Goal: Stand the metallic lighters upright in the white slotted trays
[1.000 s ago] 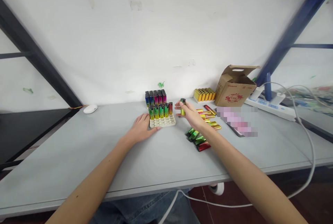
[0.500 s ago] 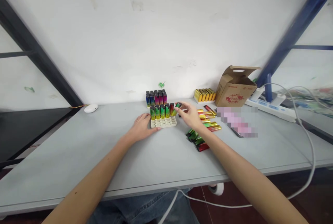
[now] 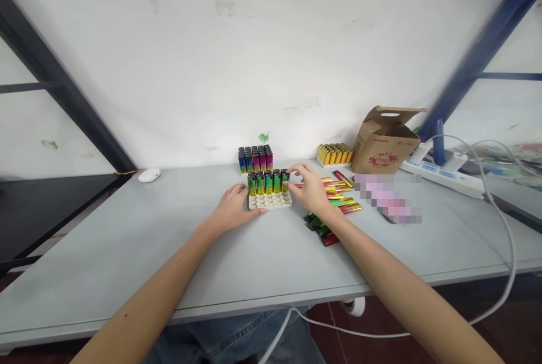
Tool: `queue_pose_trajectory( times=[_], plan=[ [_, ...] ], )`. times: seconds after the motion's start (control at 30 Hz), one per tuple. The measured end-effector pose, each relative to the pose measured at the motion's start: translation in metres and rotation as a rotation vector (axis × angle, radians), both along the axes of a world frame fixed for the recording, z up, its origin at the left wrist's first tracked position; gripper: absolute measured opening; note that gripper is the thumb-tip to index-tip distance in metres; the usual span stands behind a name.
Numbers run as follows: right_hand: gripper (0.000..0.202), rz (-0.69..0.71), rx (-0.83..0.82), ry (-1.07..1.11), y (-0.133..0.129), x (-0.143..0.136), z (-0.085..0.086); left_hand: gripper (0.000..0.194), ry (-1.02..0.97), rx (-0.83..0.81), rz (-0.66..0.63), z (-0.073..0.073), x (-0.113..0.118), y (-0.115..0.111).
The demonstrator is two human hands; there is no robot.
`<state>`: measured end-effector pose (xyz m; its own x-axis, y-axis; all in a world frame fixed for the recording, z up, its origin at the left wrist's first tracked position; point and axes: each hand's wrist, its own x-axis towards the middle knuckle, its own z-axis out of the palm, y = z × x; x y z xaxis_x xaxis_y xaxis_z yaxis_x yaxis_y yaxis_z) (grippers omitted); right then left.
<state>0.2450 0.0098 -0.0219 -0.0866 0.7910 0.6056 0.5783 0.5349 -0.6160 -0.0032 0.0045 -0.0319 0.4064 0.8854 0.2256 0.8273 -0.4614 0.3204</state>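
Note:
A white holder tray (image 3: 276, 205) with rows of round holes stands mid-table. Green-and-yellow lighters (image 3: 268, 182) with black tops stand upright in its rear part, while holes show along the front. My left hand (image 3: 234, 209) grips the tray's left side, its thumb along the front edge. At the right end of the green row, my right hand (image 3: 310, 188) has thumb and fingertips on a green lighter (image 3: 285, 180), which stands upright level with the others. Loose red, gold and green lighters (image 3: 339, 188) lie on the table beside my right hand and forearm.
Behind the tray, blue and pink lighters (image 3: 256, 158) stand in a block near the wall. A tray of yellow lighters (image 3: 334, 154) sits beside an open cardboard box (image 3: 383, 147). Further right are a pixelated pink item (image 3: 385, 199), a power strip (image 3: 444, 178) and white cable (image 3: 506, 240).
My right hand has brought the tilted green lighter upright into the end of the row. The tray and my left hand appear slightly further right.

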Motion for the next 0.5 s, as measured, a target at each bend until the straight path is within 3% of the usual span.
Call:
queue_pose_trajectory(
  times=[0.2, 0.33, 0.4, 0.5],
  plan=[
    [0.026, 0.016, 0.028, -0.006, 0.007, 0.011, 0.008, 0.077, 0.022, -0.042, 0.040, 0.002, 0.000, 0.000],
    [0.029, -0.110, -0.002, 0.084, 0.018, 0.034, 0.011, 0.079, 0.027, -0.052, 0.066, 0.002, -0.001, 0.000],
    [0.027, -0.125, -0.074, -0.024, 0.022, 0.044, 0.009, 0.079, 0.027, -0.044, 0.064, 0.001, -0.001, 0.001],
    [0.024, -0.105, -0.188, -0.354, 0.022, 0.047, 0.001, 0.078, 0.014, 0.000, 0.049, -0.002, -0.002, 0.003]
  ],
)
